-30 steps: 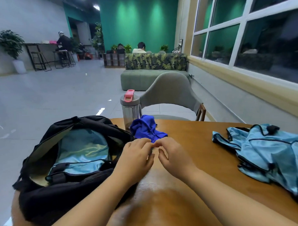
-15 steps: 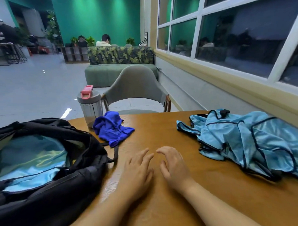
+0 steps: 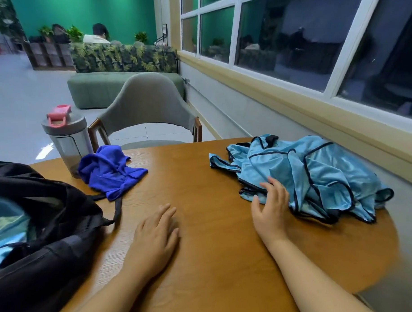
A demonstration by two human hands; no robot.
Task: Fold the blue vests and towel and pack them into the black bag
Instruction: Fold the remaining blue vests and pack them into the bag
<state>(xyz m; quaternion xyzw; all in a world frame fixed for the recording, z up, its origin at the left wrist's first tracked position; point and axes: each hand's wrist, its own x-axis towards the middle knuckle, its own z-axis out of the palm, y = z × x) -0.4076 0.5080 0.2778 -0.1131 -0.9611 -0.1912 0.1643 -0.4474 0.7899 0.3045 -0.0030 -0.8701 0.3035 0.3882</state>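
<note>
A heap of light blue vests [image 3: 315, 173] with dark trim lies crumpled at the table's right side. My right hand [image 3: 271, 209] is open, its fingertips touching the heap's near left edge. My left hand [image 3: 156, 237] lies flat and open on the bare wood. A dark blue towel [image 3: 109, 172] sits bunched at the back left. The open black bag [image 3: 51, 231] fills the left side, with a light blue vest [image 3: 6, 225] inside it.
The round wooden table [image 3: 215, 260] has its edge near on the right. A grey bottle with a pink lid [image 3: 67, 139] stands behind the towel. A grey chair [image 3: 147, 104] faces me across the table. A windowed wall runs along the right.
The view has swung right. My hands have separated: the right one moved right to the vest heap, and the left one stays flat on the table.
</note>
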